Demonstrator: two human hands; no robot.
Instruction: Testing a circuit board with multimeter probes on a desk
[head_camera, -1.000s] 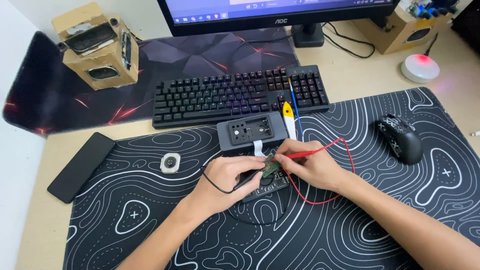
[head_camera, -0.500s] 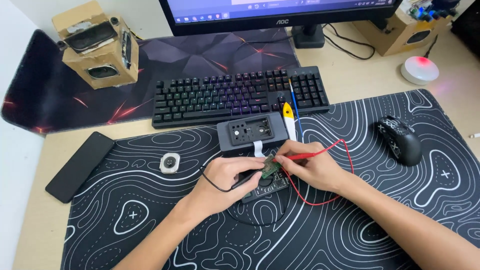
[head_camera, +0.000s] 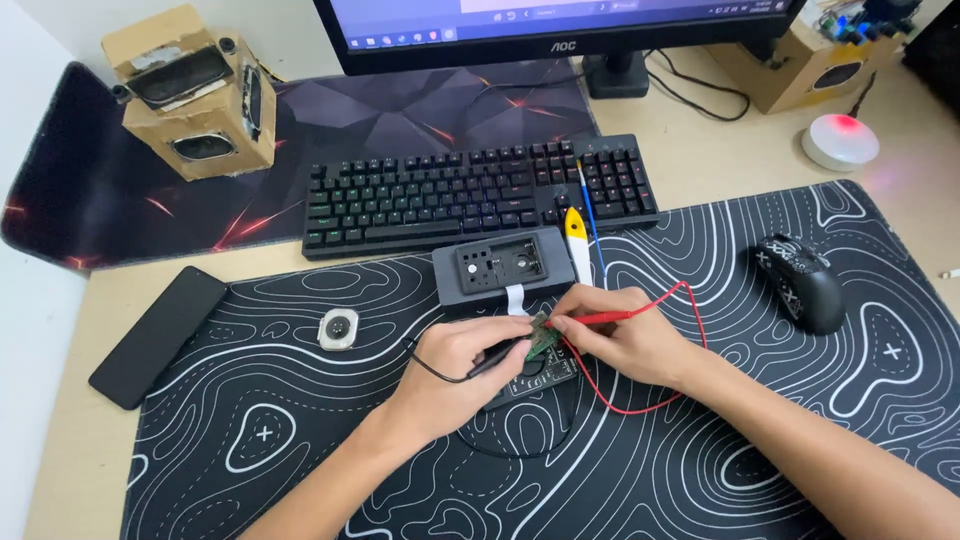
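Observation:
My left hand (head_camera: 455, 365) grips a black test probe (head_camera: 497, 356) whose tip points at a small green circuit board (head_camera: 541, 343) lying on the patterned desk mat. My right hand (head_camera: 620, 335) holds a red test probe (head_camera: 590, 319) with its tip on the same board. A red lead (head_camera: 640, 405) loops around my right hand and a black lead (head_camera: 425, 365) curls off to the left. Just behind the board sits a dark grey device case (head_camera: 500, 265), joined to it by a white ribbon cable (head_camera: 516, 299).
A black keyboard (head_camera: 450, 195) lies behind the case, with a yellow-tipped tool (head_camera: 577, 240) and a blue pen beside it. A black mouse (head_camera: 803, 283) sits right, a phone (head_camera: 158, 335) and small round part (head_camera: 338, 328) left. Monitor, cardboard speakers (head_camera: 190, 90) and a round lamp (head_camera: 840, 140) stand behind.
Both hands stay over the circuit board with the probes; only tiny shifts of the probe tips show. Nothing else has moved.

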